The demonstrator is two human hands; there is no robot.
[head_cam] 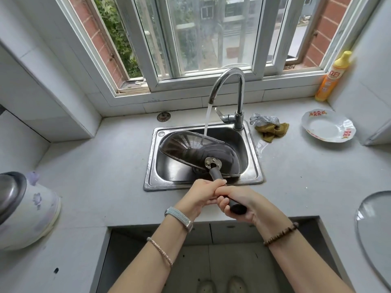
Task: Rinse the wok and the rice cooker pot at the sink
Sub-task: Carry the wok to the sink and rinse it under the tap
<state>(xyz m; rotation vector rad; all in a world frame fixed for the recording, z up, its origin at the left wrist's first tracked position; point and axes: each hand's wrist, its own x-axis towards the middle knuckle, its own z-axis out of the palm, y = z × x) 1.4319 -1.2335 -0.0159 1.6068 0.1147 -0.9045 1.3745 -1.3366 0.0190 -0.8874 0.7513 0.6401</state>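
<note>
A: Grip?
B: Left hand (pixel 201 194) and right hand (pixel 240 198), fingers (pixel 220 183) curled round the handle (pixel 216 175).
A: And beyond them?
B: The wok (pixel 186 153) tilts in the sink (pixel 254 163) under the stream (pixel 207 117); roll it slowly so water sweeps everywhere.

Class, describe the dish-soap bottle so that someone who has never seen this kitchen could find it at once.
Start at the window behind the sink and follow its sill to the right corner of the counter. The bottle stands upright there, behind a white plate with red patterns. It alone is tall, orange, with a yellow cap.
</note>
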